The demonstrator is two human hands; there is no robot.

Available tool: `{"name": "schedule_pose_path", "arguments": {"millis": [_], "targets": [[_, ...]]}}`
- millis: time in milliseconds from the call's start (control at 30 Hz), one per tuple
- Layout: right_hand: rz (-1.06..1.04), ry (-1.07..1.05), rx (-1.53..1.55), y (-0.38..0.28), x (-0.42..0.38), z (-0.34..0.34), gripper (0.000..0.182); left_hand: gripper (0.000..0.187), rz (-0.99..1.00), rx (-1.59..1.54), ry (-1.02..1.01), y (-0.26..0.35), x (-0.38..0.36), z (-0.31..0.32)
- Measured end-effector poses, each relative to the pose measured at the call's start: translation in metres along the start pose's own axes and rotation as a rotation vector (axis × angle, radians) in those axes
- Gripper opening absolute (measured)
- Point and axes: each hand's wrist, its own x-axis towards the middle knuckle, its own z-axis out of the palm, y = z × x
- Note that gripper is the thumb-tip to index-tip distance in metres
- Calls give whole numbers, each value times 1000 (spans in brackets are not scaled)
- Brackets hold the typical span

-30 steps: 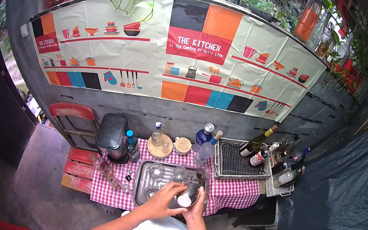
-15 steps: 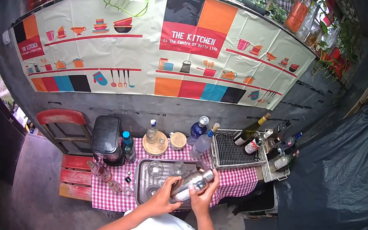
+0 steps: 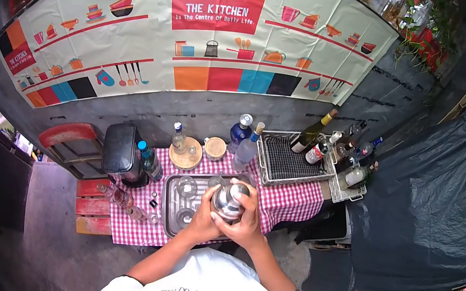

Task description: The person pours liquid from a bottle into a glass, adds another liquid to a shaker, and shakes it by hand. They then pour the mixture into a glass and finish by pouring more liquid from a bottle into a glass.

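A shiny metal cocktail shaker (image 3: 228, 202) is held between both hands above the right part of a grey tray, its capped top tilted towards the camera. My left hand (image 3: 204, 219) wraps round the shaker's left side and lower part. On its right side my right hand (image 3: 248, 221) is closed round it, fingers up by the cap. Clear glasses (image 3: 186, 186) stand on the tray (image 3: 172, 181), some partly hidden behind the hands and shaker.
Behind the tray are a blue bottle (image 3: 241, 130), a frosted bottle (image 3: 245, 152) and a round wooden board (image 3: 185, 160). A wire rack (image 3: 278, 162) with bottles stands right. A black bin-like container (image 3: 121, 153) and a blue-capped bottle (image 3: 150, 162) are at left.
The shaker has gone from leaning rightward to pointing up at the camera, and both hands have closed more tightly around it. The whole view has shifted and tilted.
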Motion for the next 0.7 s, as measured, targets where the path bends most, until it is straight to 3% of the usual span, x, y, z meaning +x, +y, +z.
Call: {"name": "schedule_pose_path", "arguments": {"millis": [333,500,700], "targets": [[-19,44,82,24,-4,-22,78,100,-31,59,38,15,14,26],[-9,18,219,40,-9,-33,62,96,-134,-37,88,15,14,42],[-11,0,229,46,-11,-43,59,93,-114,10,134,21,17,55]]}}
